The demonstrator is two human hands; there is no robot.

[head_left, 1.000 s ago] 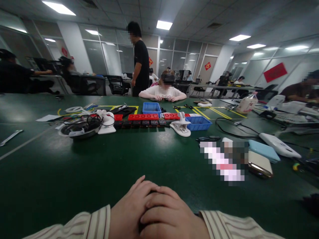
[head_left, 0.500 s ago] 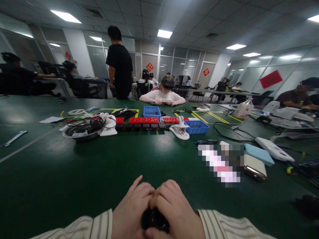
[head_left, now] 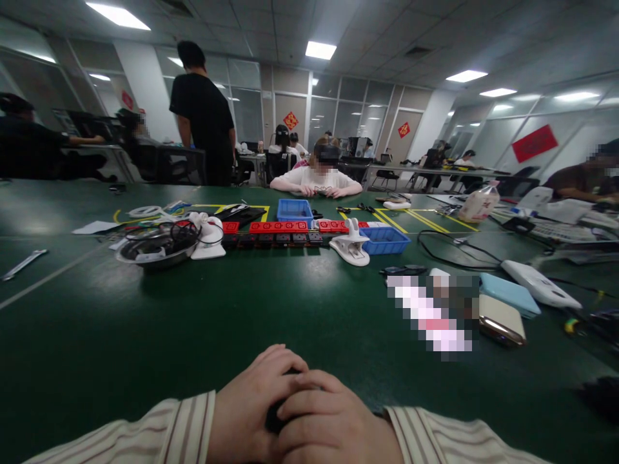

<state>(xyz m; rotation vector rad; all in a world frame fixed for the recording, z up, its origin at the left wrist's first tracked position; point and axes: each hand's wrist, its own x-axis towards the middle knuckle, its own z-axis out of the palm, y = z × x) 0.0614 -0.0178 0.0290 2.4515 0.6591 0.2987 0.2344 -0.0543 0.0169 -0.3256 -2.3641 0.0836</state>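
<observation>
My left hand (head_left: 254, 406) and my right hand (head_left: 333, 412) come together low in the view, over the near edge of the green table. Between them sits a small black object (head_left: 275, 415), mostly covered by my fingers, so its kind cannot be made out. Both hands curl round it, with the right fingers lying across its front and over part of the left hand. The fingertips of my left hand meet the right hand at the top.
Beyond lie a metal bowl of cables (head_left: 157, 254), red and black power strips (head_left: 278, 240), a white clip (head_left: 352, 246) and a blue bin (head_left: 385, 240). To the right are a light-blue case (head_left: 510, 294) and a cream case (head_left: 500, 319). Another person (head_left: 316, 177) sits opposite.
My right hand has turned and its fingers have spread across the black object, hiding more of it. The view has shifted slightly. A standing person in the background has moved left.
</observation>
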